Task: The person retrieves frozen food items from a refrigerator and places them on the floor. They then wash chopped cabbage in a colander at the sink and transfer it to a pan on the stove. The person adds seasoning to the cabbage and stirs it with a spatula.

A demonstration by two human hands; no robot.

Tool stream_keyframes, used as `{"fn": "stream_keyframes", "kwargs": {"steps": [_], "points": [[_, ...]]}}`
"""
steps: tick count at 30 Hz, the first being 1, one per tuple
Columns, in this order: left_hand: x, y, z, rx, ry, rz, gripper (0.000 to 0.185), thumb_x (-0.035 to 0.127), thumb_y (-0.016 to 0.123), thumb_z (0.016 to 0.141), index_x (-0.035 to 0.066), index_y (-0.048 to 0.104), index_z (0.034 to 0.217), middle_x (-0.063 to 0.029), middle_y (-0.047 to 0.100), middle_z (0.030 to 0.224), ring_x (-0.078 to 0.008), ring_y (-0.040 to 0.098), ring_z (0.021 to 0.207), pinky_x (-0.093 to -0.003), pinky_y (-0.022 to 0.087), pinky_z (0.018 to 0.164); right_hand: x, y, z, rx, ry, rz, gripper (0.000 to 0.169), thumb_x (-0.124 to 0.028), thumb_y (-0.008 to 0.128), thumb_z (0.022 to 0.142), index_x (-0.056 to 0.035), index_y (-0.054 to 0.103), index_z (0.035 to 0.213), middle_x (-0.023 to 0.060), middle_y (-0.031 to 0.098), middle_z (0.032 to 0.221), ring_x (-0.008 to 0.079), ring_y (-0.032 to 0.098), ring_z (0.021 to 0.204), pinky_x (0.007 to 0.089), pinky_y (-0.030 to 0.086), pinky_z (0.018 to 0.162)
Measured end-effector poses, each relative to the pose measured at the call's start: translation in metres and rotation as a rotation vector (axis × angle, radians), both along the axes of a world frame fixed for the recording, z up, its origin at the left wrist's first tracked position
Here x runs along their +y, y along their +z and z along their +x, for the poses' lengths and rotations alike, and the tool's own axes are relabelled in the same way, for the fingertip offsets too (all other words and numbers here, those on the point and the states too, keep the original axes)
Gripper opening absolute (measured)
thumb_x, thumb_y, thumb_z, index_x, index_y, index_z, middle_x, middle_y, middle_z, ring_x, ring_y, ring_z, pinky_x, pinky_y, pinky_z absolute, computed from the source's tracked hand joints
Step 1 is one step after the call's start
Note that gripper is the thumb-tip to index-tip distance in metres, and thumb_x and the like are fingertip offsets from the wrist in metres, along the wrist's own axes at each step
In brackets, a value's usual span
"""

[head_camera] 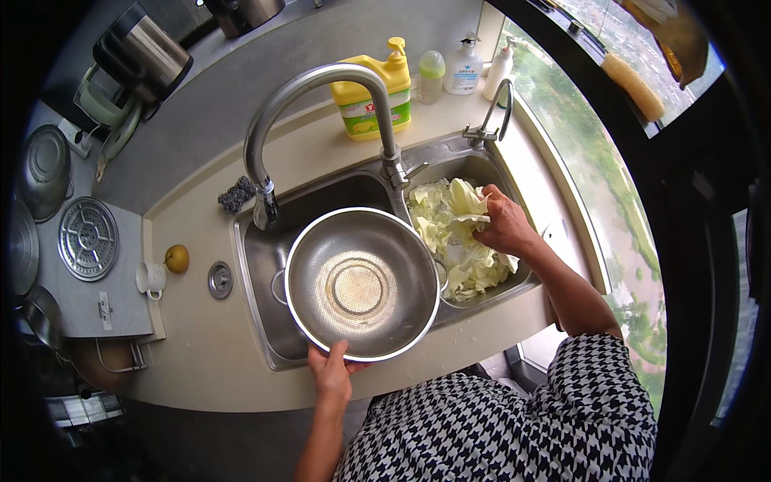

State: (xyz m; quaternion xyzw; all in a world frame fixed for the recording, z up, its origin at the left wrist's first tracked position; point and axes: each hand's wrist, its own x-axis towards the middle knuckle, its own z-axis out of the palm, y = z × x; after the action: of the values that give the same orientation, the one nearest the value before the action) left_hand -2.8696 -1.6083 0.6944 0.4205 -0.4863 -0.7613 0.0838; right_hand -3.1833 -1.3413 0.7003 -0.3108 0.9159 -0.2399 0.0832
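My left hand [332, 375] grips the near rim of a round stainless steel colander [361, 289], thumb on top and fingers under it. The colander sits over the larger left sink basin [265, 337], tipped so its bare perforated inside faces me. In the smaller right basin [470, 165], torn cabbage leaves [482, 274] lie in a heap with water among them. A bunch of pale leaves [467, 202] is held in my right hand [507, 222], just above the heap. The colander's right loop handle [443, 276] is close to the leaves.
A tall curved faucet [319, 72] arches over the left basin, and a small tap [491, 114] stands behind the right one. Behind are a yellow detergent jug [373, 90] and several bottles. At left are a steel scrubber [236, 195], sink strainer [220, 279], pear [177, 259] and white mug [150, 278].
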Motion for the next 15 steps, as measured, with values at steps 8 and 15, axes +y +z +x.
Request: {"fn": "stream_keyframes", "kwargs": {"steps": [8,15], "points": [[0.022,0.018,-0.026,0.06,-0.12,0.012,0.051,0.004,0.055,0.092,0.001,0.037,0.139,-0.0189,0.064,0.114,-0.0328,0.073,0.083,-0.0438,0.067,0.058,-0.053,0.095,0.064,0.047,0.168,-0.062,0.064,-0.026,0.084,0.072,-0.0129,0.061,0.13,0.0183,0.049,0.126,0.0358,0.056,0.111,0.0446,0.053,0.09],[0.02,0.017,-0.028,0.022,-0.09,0.115,0.052,-0.001,0.053,0.086,-0.001,0.041,0.137,-0.021,0.062,0.117,-0.0334,0.072,0.083,-0.0468,0.067,0.059,-0.087,0.07,0.09,-0.186,0.46,-0.188,0.072,-0.033,0.085,0.075,-0.018,0.054,0.139,0.0247,0.039,0.151,0.0405,0.052,0.129,0.0477,0.057,0.089]]}}
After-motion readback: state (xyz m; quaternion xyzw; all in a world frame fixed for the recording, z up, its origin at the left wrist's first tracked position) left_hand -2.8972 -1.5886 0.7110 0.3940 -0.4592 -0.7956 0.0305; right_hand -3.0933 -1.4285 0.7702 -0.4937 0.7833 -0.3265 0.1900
